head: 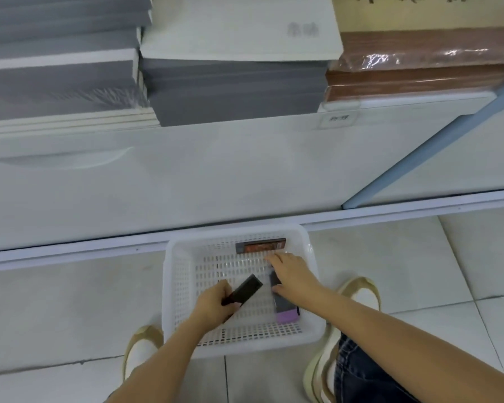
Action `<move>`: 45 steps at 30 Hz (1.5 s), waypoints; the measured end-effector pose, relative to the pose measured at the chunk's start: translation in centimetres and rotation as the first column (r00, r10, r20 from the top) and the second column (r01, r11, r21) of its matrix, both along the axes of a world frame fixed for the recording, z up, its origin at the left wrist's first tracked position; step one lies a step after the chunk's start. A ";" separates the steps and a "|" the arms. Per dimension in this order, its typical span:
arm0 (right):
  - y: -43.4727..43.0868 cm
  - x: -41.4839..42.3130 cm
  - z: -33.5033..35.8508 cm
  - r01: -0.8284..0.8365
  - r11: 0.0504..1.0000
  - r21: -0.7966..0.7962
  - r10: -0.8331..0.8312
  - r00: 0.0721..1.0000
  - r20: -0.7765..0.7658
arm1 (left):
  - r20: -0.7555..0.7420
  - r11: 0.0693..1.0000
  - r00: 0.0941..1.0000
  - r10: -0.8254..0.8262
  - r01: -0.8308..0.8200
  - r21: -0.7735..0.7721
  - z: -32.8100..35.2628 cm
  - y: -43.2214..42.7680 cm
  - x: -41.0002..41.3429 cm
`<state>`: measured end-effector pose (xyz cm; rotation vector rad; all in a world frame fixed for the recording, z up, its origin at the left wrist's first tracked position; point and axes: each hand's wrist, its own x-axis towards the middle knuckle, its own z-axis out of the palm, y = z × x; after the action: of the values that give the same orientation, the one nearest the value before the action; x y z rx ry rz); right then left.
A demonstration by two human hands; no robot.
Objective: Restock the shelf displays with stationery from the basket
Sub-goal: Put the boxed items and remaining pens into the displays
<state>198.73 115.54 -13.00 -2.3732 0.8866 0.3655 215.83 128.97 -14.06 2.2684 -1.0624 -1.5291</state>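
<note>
Head cam: left hand fingers curl round a dark slim box over the white basket. Right hand, fingers straight, is nearer the orange-labelled box, which lies crosswise along the basket's far wall.

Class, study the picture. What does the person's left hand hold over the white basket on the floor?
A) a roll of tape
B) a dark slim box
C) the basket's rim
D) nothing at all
B: the left hand has its fingers curled round a dark slim box, lifted at a slant above the floor of the white basket.
</note>
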 end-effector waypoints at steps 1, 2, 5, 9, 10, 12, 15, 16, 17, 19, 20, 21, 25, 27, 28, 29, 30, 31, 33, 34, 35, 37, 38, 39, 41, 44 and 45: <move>0.2 0.1 -0.3 -0.013 0.999 -0.030 0.012 0.998 -0.060 | -0.039 0.999 0.998 0.039 -0.039 0.004 0.1 0.3 0.3; 0.3 0.1 -0.6 -0.033 0.997 -0.062 0.026 0.994 -0.110 | -0.079 0.997 0.994 0.080 -0.080 0.004 0.1 0.6 0.4; 0.1 0.4 -0.9 -0.057 0.994 -0.097 0.039 0.983 -0.179 | -0.236 0.972 0.944 0.230 -0.235 0.007 0.3 1.1 0.5; -0.1 0.3 -0.7 -0.025 0.999 0.023 0.028 0.988 -0.155 | -0.364 0.948 0.884 0.295 -0.318 -0.004 0.6 1.2 0.5; -0.1 0.2 -0.6 -0.014 0.997 0.075 0.023 0.992 -0.122 | -0.370 0.948 0.881 0.295 -0.318 -0.002 0.6 1.2 0.5; -0.2 0.1 -0.1 -0.004 0.984 0.178 0.015 0.998 -0.064 | -0.384 0.943 0.868 0.316 -0.332 0.024 0.7 1.2 0.5; -1.4 0.2 0.8 0.052 0.960 0.275 -0.048 0.999 -0.022 | -0.422 0.928 0.832 0.361 -0.367 0.071 0.8 1.1 0.1; -1.9 0.2 1.1 0.078 0.953 0.292 -0.076 0.997 -0.018 | -0.428 0.927 0.828 0.362 -0.367 0.074 0.8 1.1 -0.1; -2.3 0.2 1.2 0.092 0.949 0.300 -0.088 0.996 -0.027 | -0.430 0.929 0.829 0.358 -0.363 0.074 0.8 1.1 -0.2; -2.6 -0.1 1.3 0.101 0.925 0.365 -0.083 0.994 -0.065 | -0.424 0.936 0.840 0.338 -0.345 0.062 0.9 1.0 -0.6; -2.4 -0.2 1.3 0.106 0.898 0.428 -0.080 0.994 -0.078 | -0.419 0.941 0.848 0.324 -0.333 0.054 0.9 0.9 -0.8; -2.2 -0.2 1.3 0.112 0.868 0.484 -0.081 0.993 -0.085 | -0.417 0.947 0.855 0.308 -0.319 0.045 1.0 0.8 -1.1; -1.9 0.4 2.1 0.110 0.838 0.535 -0.129 0.992 -0.003 | -0.444 0.959 0.863 0.240 -0.281 -0.026 1.4 0.7 -1.7; -2.7 1.1 3.3 0.112 0.841 0.530 -0.164 0.985 0.052 | -0.491 0.946 0.832 0.260 -0.322 -0.045 2.0 0.3 -1.7; -3.1 1.6 4.0 0.120 0.827 0.549 -0.189 0.979 0.071 | -0.516 0.935 0.809 0.280 -0.352 -0.045 2.4 0.0 -1.6; -3.7 2.0 4.8 0.130 0.804 0.581 -0.220 0.972 0.086 | -0.546 0.924 0.784 0.296 -0.380 -0.045 2.9 -0.3 -1.4; -4.1 2.4 5.6 0.136 0.777 0.614 -0.248 0.964 0.100 | -0.589 0.913 0.748 0.304 -0.405 -0.043 3.4 -0.7 -1.1; -4.4 2.8 6.4 0.137 0.759 0.637 -0.267 0.957 0.113 | -0.646 0.903 0.699 0.306 -0.428 -0.035 4.0 -1.0 -0.9; -4.7 3.6 7.9 0.132 0.729 0.672 -0.302 0.942 0.143 | -0.749 0.890 0.590 0.302 -0.456 -0.001 5.4 -1.6 -0.6; -4.7 3.8 8.6 0.126 0.705 0.697 -0.329 0.930 0.165 | -0.780 0.886 0.548 0.301 -0.463 0.016 6.2 -1.7 -0.4; -4.6 4.1 9.2 0.119 0.692 0.712 -0.352 0.916 0.189 | -0.800 0.882 0.518 0.303 -0.471 0.029 6.8 -1.8 -0.3; -4.2 4.4 10.3 0.116 0.701 0.704 -0.388 0.889 0.241 | -0.822 0.870 0.478 0.310 -0.491 0.043 8.0 -1.8 -0.1; -4.0 4.6 10.8 0.116 0.699 0.706 -0.412 0.872 0.265 | -0.832 0.863 0.457 0.314 -0.503 0.050 8.7 -1.7 -0.1; -3.8 4.7 11.3 0.119 0.688 0.716 -0.443 0.850 0.284 | -0.843 0.854 0.434 0.317 -0.517 0.055 9.3 -1.5 0.0; -3.3 5.1 12.5 0.121 0.680 0.723 -0.484 0.815 0.320 | -0.854 0.833 0.408 0.323 -0.551 0.051 10.8 -1.4 0.1; -2.6 5.4 14.7 0.120 0.698 0.706 -0.525 0.756 0.391 | -0.833 0.778 0.415 0.365 -0.627 0.029 13.1 -1.3 -0.3; -2.4 5.4 15.5 0.118 0.702 0.702 -0.536 0.737 0.412 | -0.829 0.757 0.410 0.380 -0.653 0.024 13.8 -1.2 -0.3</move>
<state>204.14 113.09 2.47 -1.4724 0.7203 -0.2219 215.52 127.74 -0.23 1.1985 -0.2168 -1.6297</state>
